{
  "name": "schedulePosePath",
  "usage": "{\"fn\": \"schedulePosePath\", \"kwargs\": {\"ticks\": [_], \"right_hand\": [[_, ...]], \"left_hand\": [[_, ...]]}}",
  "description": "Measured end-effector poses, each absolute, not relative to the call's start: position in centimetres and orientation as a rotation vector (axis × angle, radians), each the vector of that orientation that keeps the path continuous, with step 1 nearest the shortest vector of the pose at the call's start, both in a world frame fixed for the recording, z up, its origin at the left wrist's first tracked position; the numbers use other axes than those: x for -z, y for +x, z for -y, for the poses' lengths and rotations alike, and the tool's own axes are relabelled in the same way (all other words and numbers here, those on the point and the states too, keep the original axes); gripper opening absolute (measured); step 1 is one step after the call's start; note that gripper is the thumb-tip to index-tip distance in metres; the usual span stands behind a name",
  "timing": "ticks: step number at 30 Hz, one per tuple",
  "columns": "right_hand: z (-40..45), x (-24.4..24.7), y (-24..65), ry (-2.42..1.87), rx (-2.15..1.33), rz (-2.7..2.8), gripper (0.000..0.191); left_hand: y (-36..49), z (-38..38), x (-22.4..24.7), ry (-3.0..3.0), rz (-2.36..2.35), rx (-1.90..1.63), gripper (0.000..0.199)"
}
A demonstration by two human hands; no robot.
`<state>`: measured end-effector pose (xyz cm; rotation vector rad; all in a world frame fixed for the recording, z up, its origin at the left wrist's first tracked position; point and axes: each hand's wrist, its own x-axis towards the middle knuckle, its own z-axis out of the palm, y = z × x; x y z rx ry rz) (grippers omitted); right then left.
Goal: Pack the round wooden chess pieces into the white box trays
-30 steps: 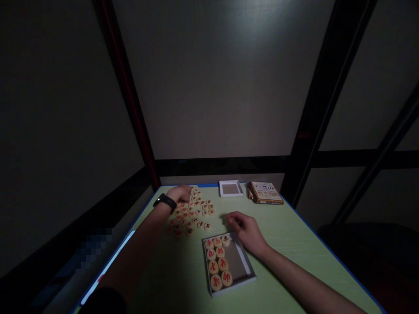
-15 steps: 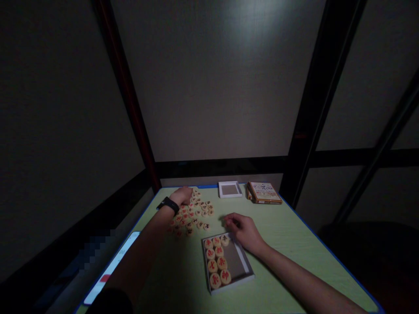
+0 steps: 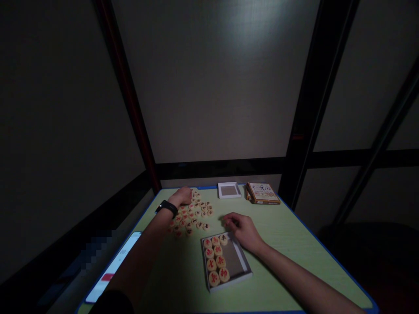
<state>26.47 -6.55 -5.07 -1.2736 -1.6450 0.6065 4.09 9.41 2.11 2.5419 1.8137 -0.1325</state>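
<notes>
Round wooden pieces [image 3: 191,215] with red or dark characters lie scattered on the left half of the green table. At the far end of that group is my left hand [image 3: 183,196], its fingers bent down among the pieces; what they hold, if anything, is hidden. My right hand [image 3: 240,226] rests with curled fingers just beyond the back right corner of a shallow tray [image 3: 231,285]. In this tray, two columns of red-marked pieces [image 3: 221,261] fill the left side, and one dark-marked piece [image 3: 223,239] sits at the top beside them.
A pale empty tray [image 3: 229,196] stands at the table's far edge. Right of it lie printed boxes [image 3: 262,193], stacked. A lit phone [image 3: 113,266] lies along the left edge, partly under my left forearm. A wall rises behind the green table [image 3: 281,244].
The view has shifted very slightly. Both hands stay in nearly the same places, and the pieces in the tray look unchanged.
</notes>
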Motion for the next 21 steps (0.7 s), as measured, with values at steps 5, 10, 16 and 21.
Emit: {"fn": "schedulePosePath", "kwargs": {"ticks": [5, 10, 16, 21], "right_hand": [[6.5, 5.0, 26.5, -1.283, -0.604, 1.646, 0.027], [6.3, 5.2, 26.7, -1.287, -0.565, 1.633, 0.025], [5.8, 4.7, 27.3, -1.167, -0.396, 1.638, 0.036], [5.8, 4.4, 27.6, -0.918, -0.216, 1.811, 0.044]], "left_hand": [[3.9, -9.2, -2.2, 2.481, -1.819, 0.033, 0.021], [3.9, -9.4, -3.4, 2.452, -1.818, -0.197, 0.023], [7.0, -3.7, -3.3, 1.649, -1.053, -0.905, 0.022], [9.5, 1.9, -1.4, 1.209, -0.676, -0.853, 0.027]]}}
